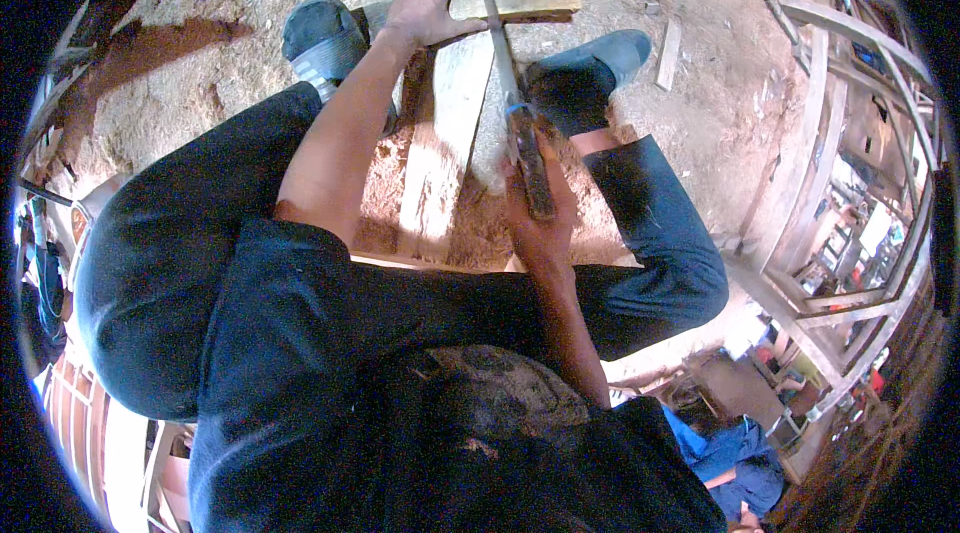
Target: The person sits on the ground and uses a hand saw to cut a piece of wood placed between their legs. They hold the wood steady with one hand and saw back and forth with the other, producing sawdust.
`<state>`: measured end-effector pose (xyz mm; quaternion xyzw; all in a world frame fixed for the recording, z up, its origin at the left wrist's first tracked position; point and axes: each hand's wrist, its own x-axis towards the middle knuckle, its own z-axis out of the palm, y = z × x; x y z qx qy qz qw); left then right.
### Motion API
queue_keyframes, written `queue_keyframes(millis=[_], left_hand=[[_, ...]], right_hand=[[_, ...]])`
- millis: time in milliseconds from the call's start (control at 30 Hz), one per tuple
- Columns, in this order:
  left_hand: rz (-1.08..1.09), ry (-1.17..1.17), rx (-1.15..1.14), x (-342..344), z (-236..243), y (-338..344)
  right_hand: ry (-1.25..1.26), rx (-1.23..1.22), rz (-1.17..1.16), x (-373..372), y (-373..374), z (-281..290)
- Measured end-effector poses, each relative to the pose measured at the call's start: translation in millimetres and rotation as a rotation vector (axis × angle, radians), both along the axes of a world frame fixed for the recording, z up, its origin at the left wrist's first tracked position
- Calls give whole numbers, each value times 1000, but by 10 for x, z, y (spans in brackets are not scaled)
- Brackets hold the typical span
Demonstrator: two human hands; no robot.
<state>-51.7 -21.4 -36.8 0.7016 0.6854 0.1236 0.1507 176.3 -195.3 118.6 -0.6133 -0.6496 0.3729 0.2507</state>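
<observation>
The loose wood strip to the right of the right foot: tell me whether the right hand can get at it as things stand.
Probably not directly: the right hand is closed around the saw, and the right foot lies between that hand and the wood strip.

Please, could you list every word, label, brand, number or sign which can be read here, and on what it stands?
No text can be read.
Dark grey strapped slipper on the left foot: pale marks, too blurred to read.
Black cloth shirt: faded patch on the front, too unclear to tell whether it is print.
Long, narrow saw-like tool with a dark brown handle, in the right hand: no readable marking.
</observation>
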Motion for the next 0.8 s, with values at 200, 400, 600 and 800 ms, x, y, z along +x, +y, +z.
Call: queue_keyframes(millis=[200, 400, 600, 800], left_hand=[[55, 23, 88, 46, -122, -60], [13, 46, -36, 38, -6, -18], [-15, 11, -53, 3, -14, -6], [-3, 11, 0, 20, -107, 0]], right_hand=[[2, 33, -24, -49, 128, 212], [13, -5, 48, 30, 257, 77], [-39, 31, 79, 30, 274, -36], [-117, 207, 149, 41, 307, -151]])
